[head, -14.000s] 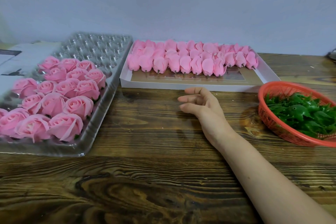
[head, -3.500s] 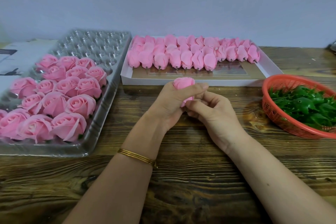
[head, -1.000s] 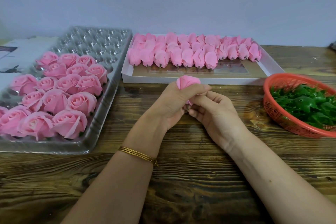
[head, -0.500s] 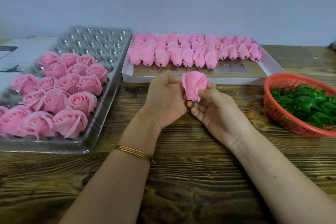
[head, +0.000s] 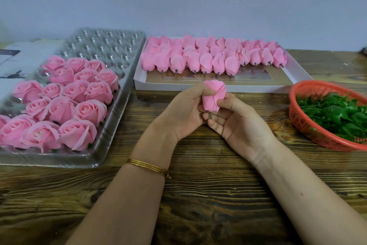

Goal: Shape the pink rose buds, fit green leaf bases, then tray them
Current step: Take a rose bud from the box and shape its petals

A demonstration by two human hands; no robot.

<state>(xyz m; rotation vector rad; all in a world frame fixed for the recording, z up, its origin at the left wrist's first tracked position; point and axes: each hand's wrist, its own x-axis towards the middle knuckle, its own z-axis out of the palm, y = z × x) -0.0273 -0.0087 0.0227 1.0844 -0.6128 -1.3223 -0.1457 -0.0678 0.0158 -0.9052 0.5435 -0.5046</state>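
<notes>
1. The rose bud (head: 214,95) is held between both hands above the tabletop (head: 198,195), just in front of the white box (head: 178,86) of unshaped buds (head: 208,60).
2. The left hand (head: 182,111) curls round the bud's side, thumb on the upper petals. The right hand (head: 238,123) pinches the lower petals, with its fingers cupped beneath the short stub (head: 210,115).
3. The step in hand looks like shaping, that is, spreading the outer petals. The right hand should anchor the base low, near the stub, so the left thumb can work freely.
4. Roll each outer petal outward with the thumb pad, lightly. The petals look thin and would probably crease or tear under a hard pinch.
5. Turn the bud a little after every petal so the flare comes out even, as on the finished roses (head: 79,105) in the clear tray (head: 95,162).
6. Leave the centre tightly wound; only the outer layers should spread.
7. Keep the stub straight and uncovered. One of the green leaf bases (head: 337,117) in the red basket (head: 297,117) has to fit over it next.
</notes>
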